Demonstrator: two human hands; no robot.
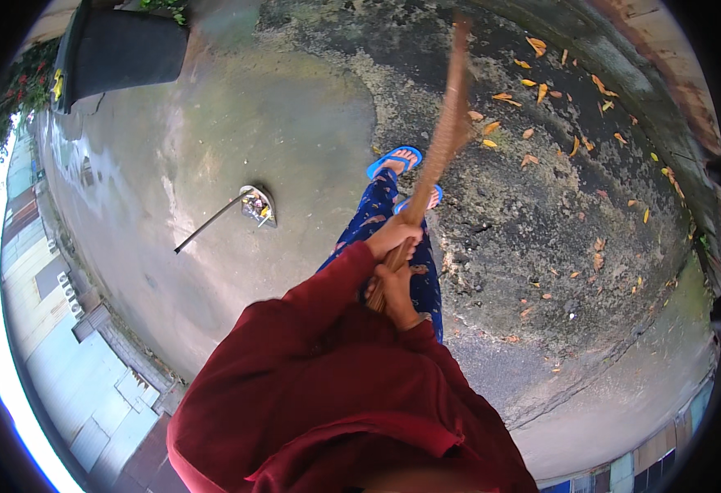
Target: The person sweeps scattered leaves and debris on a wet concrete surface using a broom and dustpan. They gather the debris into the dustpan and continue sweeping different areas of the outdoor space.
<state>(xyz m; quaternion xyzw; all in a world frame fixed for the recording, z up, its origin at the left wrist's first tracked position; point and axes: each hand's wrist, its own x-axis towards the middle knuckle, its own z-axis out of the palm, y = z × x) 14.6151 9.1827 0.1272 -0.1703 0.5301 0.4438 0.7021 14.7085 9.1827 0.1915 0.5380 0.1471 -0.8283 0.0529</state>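
Observation:
Both my hands are wrapped around a long brown stick broom (438, 160). My left hand (395, 238) grips it higher up, farther from my body. Just below, my right hand (395, 289) is closed around the bundle near its close end. The broom reaches away from me, past my blue flip-flops, with its far end blurred over the dark, rough concrete. Yellow and brown fallen leaves (542, 92) lie scattered to the right of the broom. Off to the left, a long-handled dustpan (259, 205) rests on the ground with leaves and litter in it.
A large dark bin (130, 51) stands at the far left. Along the right runs a low concrete wall (623, 74). Pale metal sheeting (89, 386) borders the yard on the left. The ground (204, 156) is stained concrete with a wet patch and cracks.

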